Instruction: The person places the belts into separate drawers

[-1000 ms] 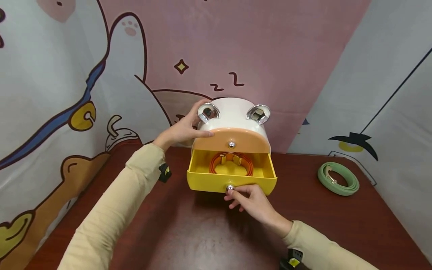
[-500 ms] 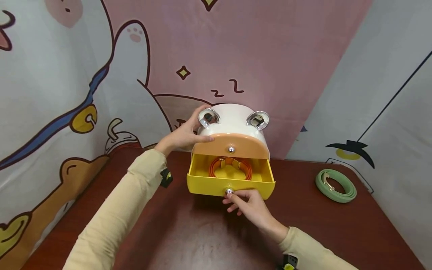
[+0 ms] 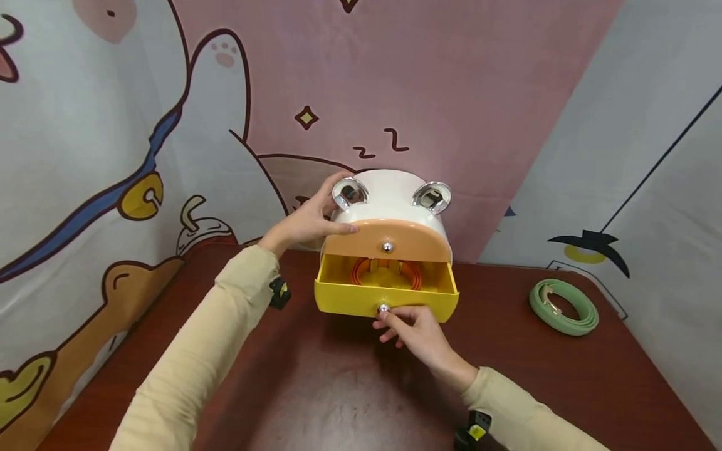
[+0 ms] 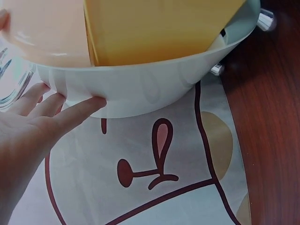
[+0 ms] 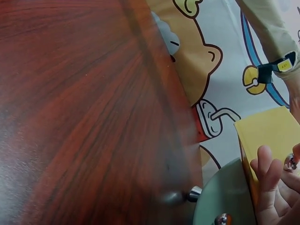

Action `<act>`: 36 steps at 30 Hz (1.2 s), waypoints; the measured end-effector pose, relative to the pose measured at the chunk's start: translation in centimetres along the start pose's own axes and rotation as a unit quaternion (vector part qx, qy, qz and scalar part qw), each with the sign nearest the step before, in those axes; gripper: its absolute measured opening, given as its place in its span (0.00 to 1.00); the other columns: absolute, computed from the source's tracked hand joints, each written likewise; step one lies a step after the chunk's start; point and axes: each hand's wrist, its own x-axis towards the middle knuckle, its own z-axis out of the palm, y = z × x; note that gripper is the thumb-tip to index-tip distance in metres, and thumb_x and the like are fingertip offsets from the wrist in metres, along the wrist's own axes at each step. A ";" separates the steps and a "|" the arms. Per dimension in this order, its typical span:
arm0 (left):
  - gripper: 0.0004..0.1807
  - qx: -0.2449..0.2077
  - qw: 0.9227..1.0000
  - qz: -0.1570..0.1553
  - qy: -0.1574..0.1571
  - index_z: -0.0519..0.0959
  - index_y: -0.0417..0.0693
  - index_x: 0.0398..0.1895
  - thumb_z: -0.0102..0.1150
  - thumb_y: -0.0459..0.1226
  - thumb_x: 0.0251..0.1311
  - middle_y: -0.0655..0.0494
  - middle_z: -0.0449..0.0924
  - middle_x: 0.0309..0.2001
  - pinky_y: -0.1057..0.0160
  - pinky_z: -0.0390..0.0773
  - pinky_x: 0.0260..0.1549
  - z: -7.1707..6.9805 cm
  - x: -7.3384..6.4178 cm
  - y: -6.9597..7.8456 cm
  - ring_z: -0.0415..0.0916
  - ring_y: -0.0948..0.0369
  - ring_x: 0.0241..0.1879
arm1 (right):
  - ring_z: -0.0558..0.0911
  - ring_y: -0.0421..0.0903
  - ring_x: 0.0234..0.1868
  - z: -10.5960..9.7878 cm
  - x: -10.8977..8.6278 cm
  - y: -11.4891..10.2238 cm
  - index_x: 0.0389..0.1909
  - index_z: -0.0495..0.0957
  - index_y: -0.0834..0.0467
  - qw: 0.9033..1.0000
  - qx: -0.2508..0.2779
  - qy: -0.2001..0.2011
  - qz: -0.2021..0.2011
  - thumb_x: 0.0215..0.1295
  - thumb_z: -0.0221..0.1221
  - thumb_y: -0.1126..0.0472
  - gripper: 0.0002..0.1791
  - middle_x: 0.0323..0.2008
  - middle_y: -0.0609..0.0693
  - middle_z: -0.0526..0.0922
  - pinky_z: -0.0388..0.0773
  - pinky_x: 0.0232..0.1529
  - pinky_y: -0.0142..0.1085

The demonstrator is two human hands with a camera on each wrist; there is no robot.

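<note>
A white desktop drawer box (image 3: 389, 188) with shiny round silver eyes stands against the backdrop. Its orange upper drawer (image 3: 361, 241) is flush, while the yellow lower drawer (image 3: 344, 300) sticks out partway. Inside lies a coiled orange belt (image 3: 417, 275), its front part hidden by the drawer front. My left hand (image 3: 304, 219) holds the box's left side, thumb on the orange front. Its fingertips (image 4: 96, 101) press the white shell in the left wrist view. My right hand (image 3: 420, 335) pinches the silver knob (image 3: 383, 309) of the yellow drawer between thumb and index finger.
A coiled green belt (image 3: 586, 313) with a metal buckle lies toward the right on the dark red-brown table (image 3: 316, 388). Cartoon-printed cloth (image 3: 451, 81) hangs behind and at both sides. Small silver feet (image 5: 194, 193) show under the box.
The yellow drawer has slid slightly inward, and more of the orange belt is covered. My right hand moved with the knob; the left hand keeps its place. The head view shifted a little.
</note>
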 end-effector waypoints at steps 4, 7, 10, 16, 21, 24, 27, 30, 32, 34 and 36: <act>0.53 -0.011 1.000 0.012 -0.005 0.44 0.64 0.74 0.69 0.31 0.54 0.48 0.67 0.64 0.50 0.68 0.56 0.0 0.4 0.0 0.67 0.53 0.61 | 0.85 0.47 0.27 -0.2 0.6 0.1 0.45 0.82 0.70 1.000 0.003 0.018 -0.007 0.69 0.57 0.61 0.15 0.34 0.59 0.86 0.75 0.23 0.33; 0.53 -0.019 1.000 0.016 -0.007 0.44 0.64 0.74 0.69 0.30 0.54 0.48 0.68 0.63 0.50 0.68 0.55 0.0 0.6 0.0 0.69 0.52 0.60 | 0.85 0.48 0.27 -0.3 0.8 0.0 0.44 0.82 0.70 0.999 0.010 0.030 -0.004 0.69 0.58 0.61 0.14 0.34 0.59 0.86 0.74 0.23 0.32; 0.53 -0.017 1.000 0.017 -0.006 0.45 0.63 0.74 0.69 0.30 0.54 0.49 0.68 0.63 0.49 0.67 0.55 0.1 0.6 -0.1 0.68 0.53 0.60 | 0.85 0.49 0.28 -0.2 1.0 -0.1 0.44 0.82 0.70 0.999 0.017 0.034 0.001 0.69 0.58 0.61 0.14 0.34 0.59 0.86 0.74 0.23 0.32; 0.52 -0.010 1.000 0.023 -0.006 0.45 0.61 0.74 0.69 0.30 0.54 0.48 0.67 0.63 0.47 0.66 0.56 0.0 0.6 -0.3 0.66 0.53 0.62 | 0.85 0.48 0.27 -0.1 1.6 0.1 0.43 0.83 0.70 0.999 0.023 0.043 0.000 0.69 0.58 0.60 0.15 0.32 0.58 0.86 0.74 0.23 0.32; 0.52 -0.015 1.000 0.020 -0.007 0.44 0.61 0.74 0.68 0.30 0.54 0.48 0.68 0.63 0.50 0.68 0.55 0.0 0.5 -0.3 0.68 0.53 0.61 | 0.84 0.47 0.26 -0.4 2.0 0.7 0.42 0.84 0.69 0.997 0.039 0.059 0.002 0.70 0.57 0.54 0.19 0.31 0.58 0.86 0.74 0.22 0.33; 0.52 -0.015 1.000 0.017 -0.009 0.44 0.60 0.74 0.68 0.29 0.55 0.47 0.67 0.63 0.50 0.68 0.55 0.1 0.5 -0.2 0.68 0.52 0.61 | 0.84 0.47 0.26 -0.4 2.3 0.9 0.41 0.84 0.68 0.996 0.055 0.075 0.015 0.71 0.57 0.52 0.20 0.31 0.58 0.86 0.73 0.22 0.32; 0.52 -0.005 1.000 0.013 -0.003 0.44 0.62 0.74 0.69 0.30 0.55 0.48 0.66 0.64 0.49 0.66 0.57 0.1 0.4 -0.2 0.65 0.52 0.63 | 0.84 0.47 0.25 -0.3 2.5 0.9 0.40 0.85 0.67 0.994 0.064 0.084 0.023 0.71 0.56 0.50 0.22 0.30 0.58 0.86 0.72 0.22 0.31; 0.52 0.003 1.000 0.014 0.003 0.46 0.64 0.74 0.69 0.31 0.54 0.49 0.64 0.66 0.46 0.61 0.60 0.0 0.2 -0.2 0.62 0.51 0.65 | 0.84 0.47 0.25 -0.2 2.7 0.8 0.40 0.85 0.67 0.994 0.069 0.087 0.022 0.71 0.56 0.50 0.22 0.29 0.58 0.86 0.72 0.21 0.31; 0.52 0.001 1.000 0.017 0.002 0.46 0.63 0.74 0.69 0.31 0.54 0.49 0.63 0.66 0.45 0.59 0.62 0.0 0.2 -0.2 0.61 0.50 0.66 | 0.84 0.47 0.25 -0.2 2.8 0.7 0.40 0.85 0.67 0.993 0.071 0.089 0.021 0.71 0.56 0.51 0.21 0.28 0.58 0.86 0.71 0.21 0.31; 0.52 0.003 1.000 0.018 0.001 0.45 0.61 0.74 0.69 0.31 0.54 0.49 0.62 0.67 0.44 0.57 0.63 0.0 0.2 -0.2 0.60 0.50 0.67 | 0.84 0.47 0.24 -0.1 2.8 0.7 0.39 0.85 0.67 0.993 0.072 0.091 0.024 0.71 0.56 0.52 0.21 0.28 0.57 0.86 0.71 0.20 0.31; 0.52 0.004 1.000 0.018 -0.001 0.45 0.60 0.74 0.69 0.31 0.55 0.49 0.61 0.67 0.43 0.55 0.64 0.0 0.2 -0.3 0.59 0.49 0.67 | 0.84 0.46 0.24 -0.1 2.9 0.8 0.39 0.85 0.68 0.993 0.073 0.093 0.025 0.71 0.56 0.52 0.21 0.28 0.57 0.86 0.71 0.20 0.31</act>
